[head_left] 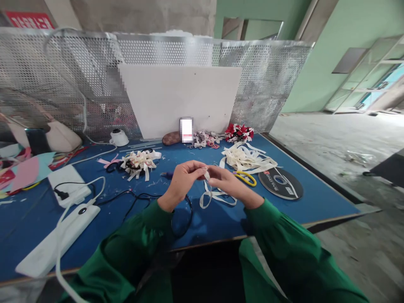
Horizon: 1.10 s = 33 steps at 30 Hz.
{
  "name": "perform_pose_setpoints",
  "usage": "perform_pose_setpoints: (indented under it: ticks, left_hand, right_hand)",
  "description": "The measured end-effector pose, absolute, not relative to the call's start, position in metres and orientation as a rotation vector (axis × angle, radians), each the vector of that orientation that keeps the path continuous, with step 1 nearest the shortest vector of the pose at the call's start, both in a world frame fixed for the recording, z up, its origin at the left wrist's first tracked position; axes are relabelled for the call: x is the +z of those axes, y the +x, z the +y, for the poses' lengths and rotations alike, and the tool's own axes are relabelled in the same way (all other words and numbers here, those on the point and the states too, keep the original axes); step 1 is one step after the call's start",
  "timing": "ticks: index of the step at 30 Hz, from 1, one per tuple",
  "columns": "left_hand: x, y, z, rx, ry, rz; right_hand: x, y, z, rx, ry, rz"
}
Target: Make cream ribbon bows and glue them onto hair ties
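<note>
Both hands meet above the blue table, fingertips pinched on a cream ribbon [206, 174]. My left hand [186, 179] is closed with thumb and forefinger together at the ribbon's upper end. From the other side, my right hand [225, 182] grips the same ribbon, its fingers partly hiding it. A loose tail of ribbon [206, 200] hangs and loops onto the table below. Just right of my right hand lie yellow-handled scissors [248, 178]. A blue-handled tool [167, 174] rests behind my left hand, partly covered by it.
A heap of cream ribbon [248, 156] and a black disc [280, 183] lie to the right. Finished-looking bows [139, 163] sit left, with red ones [239, 132] at the back. White power strips [59, 240], cables and a phone [187, 129] also occupy the table.
</note>
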<state>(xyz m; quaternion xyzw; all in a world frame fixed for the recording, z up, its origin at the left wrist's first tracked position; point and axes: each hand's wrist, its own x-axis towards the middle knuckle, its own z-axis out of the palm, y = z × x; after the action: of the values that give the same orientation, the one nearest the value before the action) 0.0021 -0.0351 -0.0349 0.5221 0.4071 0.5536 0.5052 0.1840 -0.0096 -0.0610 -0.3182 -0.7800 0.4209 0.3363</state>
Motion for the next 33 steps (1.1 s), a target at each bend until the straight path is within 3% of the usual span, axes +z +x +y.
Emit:
perform_pose_setpoints:
  ticks: [5, 16, 22, 28, 33]
  left_hand:
    - [-0.040, -0.018, -0.024, 1.483, 0.982, 1.009]
    - [-0.060, -0.049, -0.010, 1.554, 0.540, 1.092]
    - [-0.066, -0.037, -0.015, 1.470, 0.595, 1.106]
    - [-0.066, -0.028, -0.022, 1.371, 0.770, 1.128]
    - [-0.068, -0.022, -0.027, 1.286, 0.933, 1.181]
  right_hand:
    - [-0.070, 0.169, -0.027, 1.544, -0.826, -1.721]
    - [-0.001, 0.270, 0.021, 1.504, -1.208, -1.966]
    - [0.027, 0.282, 0.093, 1.130, -1.410, -2.034]
    - [0.047, 0.271, 0.170, 0.272, -1.465, -1.657]
    - [0.044, 0.257, 0.212, -0.143, -1.554, -1.542]
